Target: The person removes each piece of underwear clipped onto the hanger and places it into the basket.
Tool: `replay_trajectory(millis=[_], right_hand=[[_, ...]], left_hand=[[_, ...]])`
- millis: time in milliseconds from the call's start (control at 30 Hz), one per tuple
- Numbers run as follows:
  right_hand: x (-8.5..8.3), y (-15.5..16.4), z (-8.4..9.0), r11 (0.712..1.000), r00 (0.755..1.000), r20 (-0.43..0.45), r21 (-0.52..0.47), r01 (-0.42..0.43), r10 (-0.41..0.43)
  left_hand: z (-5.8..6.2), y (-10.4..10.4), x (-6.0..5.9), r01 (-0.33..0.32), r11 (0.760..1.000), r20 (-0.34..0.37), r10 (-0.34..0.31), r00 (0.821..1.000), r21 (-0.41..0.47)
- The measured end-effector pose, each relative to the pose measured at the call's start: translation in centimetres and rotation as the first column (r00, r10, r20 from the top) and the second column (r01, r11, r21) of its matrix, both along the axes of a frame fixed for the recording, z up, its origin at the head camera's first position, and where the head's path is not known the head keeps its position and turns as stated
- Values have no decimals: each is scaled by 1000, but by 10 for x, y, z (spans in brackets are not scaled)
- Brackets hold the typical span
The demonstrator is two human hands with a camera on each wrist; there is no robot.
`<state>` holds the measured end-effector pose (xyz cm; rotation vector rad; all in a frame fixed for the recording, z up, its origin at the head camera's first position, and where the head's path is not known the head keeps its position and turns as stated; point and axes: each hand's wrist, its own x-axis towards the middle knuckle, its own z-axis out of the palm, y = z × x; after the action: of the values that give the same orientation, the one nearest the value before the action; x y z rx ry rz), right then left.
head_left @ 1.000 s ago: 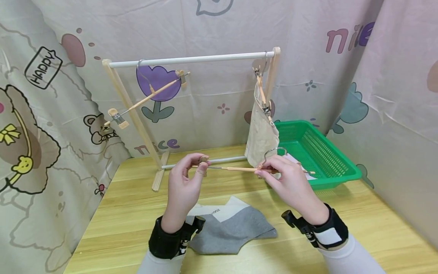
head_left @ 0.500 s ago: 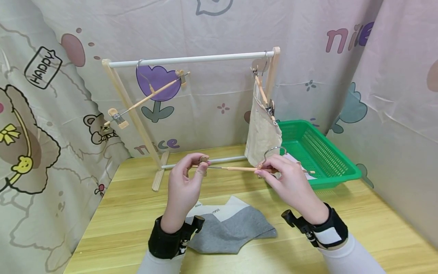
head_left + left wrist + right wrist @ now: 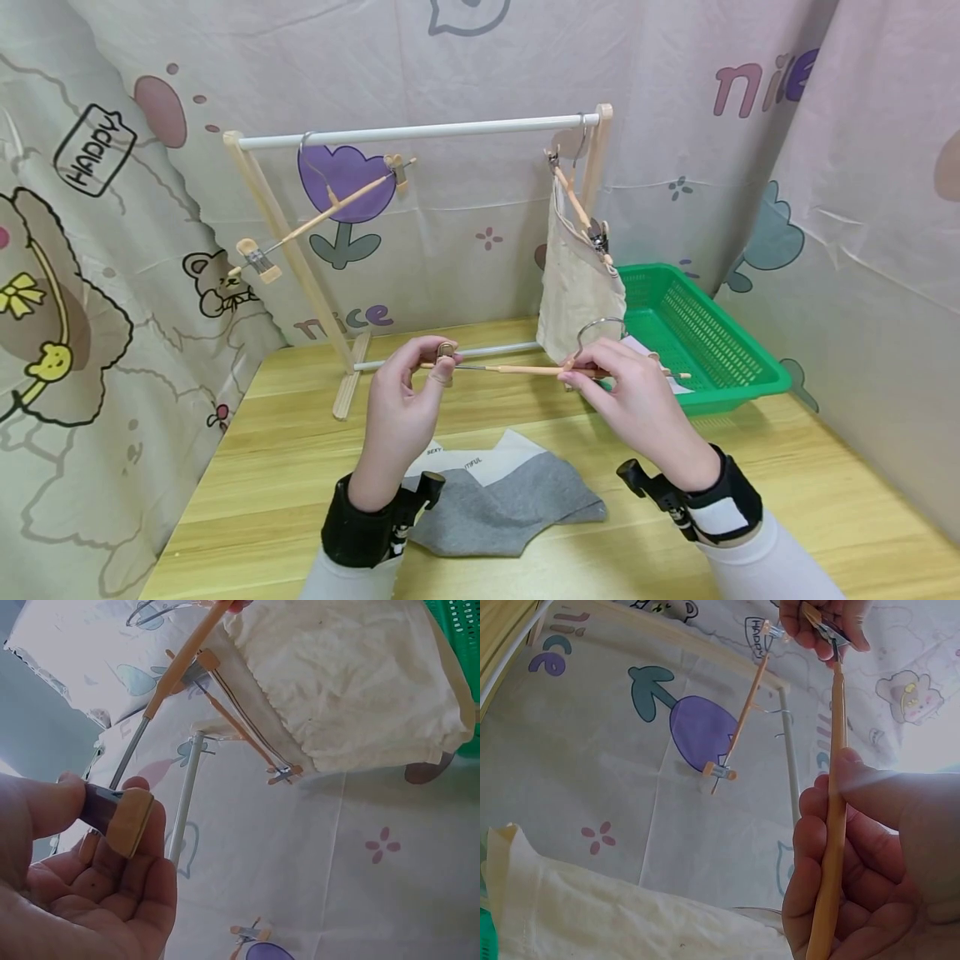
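I hold a thin wooden clip hanger [image 3: 517, 368] level above the table between both hands. My left hand [image 3: 408, 392] pinches the clip [image 3: 446, 350] at its left end; the left wrist view shows that clip [image 3: 120, 817] squeezed between thumb and fingers. My right hand [image 3: 633, 392] grips the wooden bar [image 3: 832, 825] near the metal hook [image 3: 597, 327]. A grey and white garment [image 3: 501, 498] lies flat on the table below my wrists.
A wooden drying rack [image 3: 420, 132] stands at the back, with an empty clip hanger [image 3: 322, 215] tilted on its left and a cream cloth [image 3: 577, 287] clipped to a hanger on its right. A green basket [image 3: 697, 342] sits at the right. Printed curtains surround the table [image 3: 787, 492].
My hands and the held hanger have stayed almost still. The cream cloth on the rack has swung slightly to the right.
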<state>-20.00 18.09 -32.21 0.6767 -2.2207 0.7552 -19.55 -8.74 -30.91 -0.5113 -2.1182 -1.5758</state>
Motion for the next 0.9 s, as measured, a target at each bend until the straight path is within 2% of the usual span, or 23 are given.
replay_trajectory(millis=[533,667,900], right_hand=[[0,-1,0,1000,1000,3,-12,-21,21],[1,0,0,1000,1000,5,-17,-25,25],[1,0,1,1000,1000,-4,-12,-23,23]], left_hand=[[3,-3,1,21,997,8,-20,1000,-74],[3,-4,1,44,995,10,-43,999,-92],[2,-7,1,62,989,-19,-66,998,-133]])
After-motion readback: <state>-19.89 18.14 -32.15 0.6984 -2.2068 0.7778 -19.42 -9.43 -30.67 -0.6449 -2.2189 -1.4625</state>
